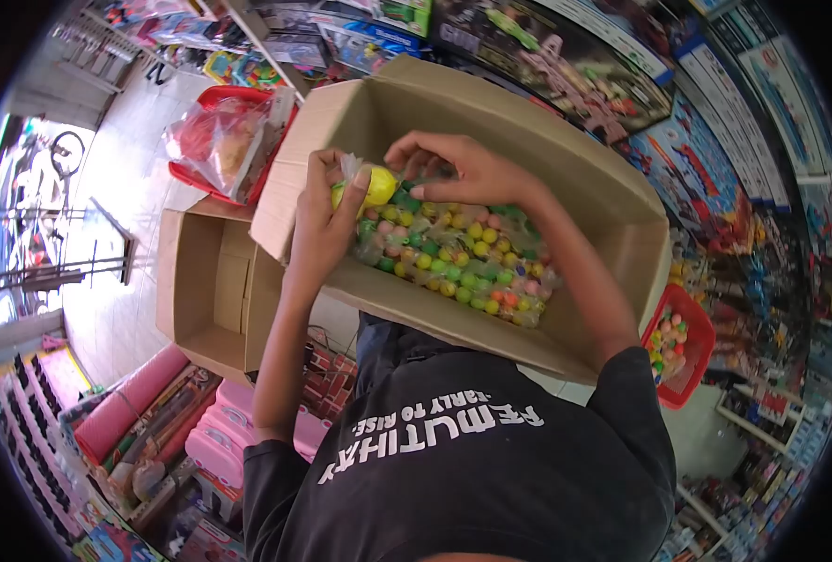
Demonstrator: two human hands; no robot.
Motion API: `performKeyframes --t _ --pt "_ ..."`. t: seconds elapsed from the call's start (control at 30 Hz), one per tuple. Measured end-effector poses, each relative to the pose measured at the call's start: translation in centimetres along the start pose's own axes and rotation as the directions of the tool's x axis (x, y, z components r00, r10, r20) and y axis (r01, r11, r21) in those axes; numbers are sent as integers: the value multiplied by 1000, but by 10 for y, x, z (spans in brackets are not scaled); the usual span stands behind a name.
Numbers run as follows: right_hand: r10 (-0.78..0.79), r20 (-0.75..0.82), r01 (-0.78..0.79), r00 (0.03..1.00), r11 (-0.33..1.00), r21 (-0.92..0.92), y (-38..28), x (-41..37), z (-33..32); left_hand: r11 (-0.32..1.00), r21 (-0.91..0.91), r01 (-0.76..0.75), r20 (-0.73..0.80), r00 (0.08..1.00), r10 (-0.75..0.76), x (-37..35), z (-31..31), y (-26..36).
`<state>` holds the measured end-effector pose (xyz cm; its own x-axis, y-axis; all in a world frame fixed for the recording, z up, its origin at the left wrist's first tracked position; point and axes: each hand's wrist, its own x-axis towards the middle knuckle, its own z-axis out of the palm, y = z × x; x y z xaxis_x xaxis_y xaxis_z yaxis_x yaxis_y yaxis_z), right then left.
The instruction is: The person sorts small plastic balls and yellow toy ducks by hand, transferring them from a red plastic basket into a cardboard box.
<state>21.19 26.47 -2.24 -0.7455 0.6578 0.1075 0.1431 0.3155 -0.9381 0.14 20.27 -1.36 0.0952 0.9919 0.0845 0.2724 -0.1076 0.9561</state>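
A large open cardboard box point(566, 159) is in front of my chest, holding clear bags of several small colourful balls point(463, 258). My left hand point(320, 225) is at the box's near-left corner, gripping a yellow ball point(378, 183) wrapped in clear plastic. My right hand point(463, 169) reaches in from the right, its fingertips pinching the clear plastic just beside the yellow ball. Both hands are above the bags of balls.
An empty smaller cardboard box point(200, 290) sits on the floor to the left. A red basket point(189, 176) with a filled plastic bag lies beyond it. Another red basket point(692, 323) with balls is at the right. Pink cases point(233, 440) and toy shelves surround me.
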Motion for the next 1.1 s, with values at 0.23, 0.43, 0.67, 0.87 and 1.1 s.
performKeyframes --t 0.23,0.43,0.67,0.87,1.1 --pt "47 -64 -54 997 992 -115 11 -25 0 993 117 20 189 981 -42 29 28 -3" --pt "90 -143 -116 986 976 -186 28 -24 4 979 203 24 442 890 -113 48 47 -23" --pt "263 -24 -264 965 960 -90 49 -46 -13 956 252 153 639 715 -283 65 71 -48" --pt "378 49 -369 925 921 -124 110 -108 -5 969 162 187 906 362 -221 63 115 -92" --pt "818 133 -750 559 568 -339 144 -196 6 940 312 -137 949 -1 -315 34 190 -105"
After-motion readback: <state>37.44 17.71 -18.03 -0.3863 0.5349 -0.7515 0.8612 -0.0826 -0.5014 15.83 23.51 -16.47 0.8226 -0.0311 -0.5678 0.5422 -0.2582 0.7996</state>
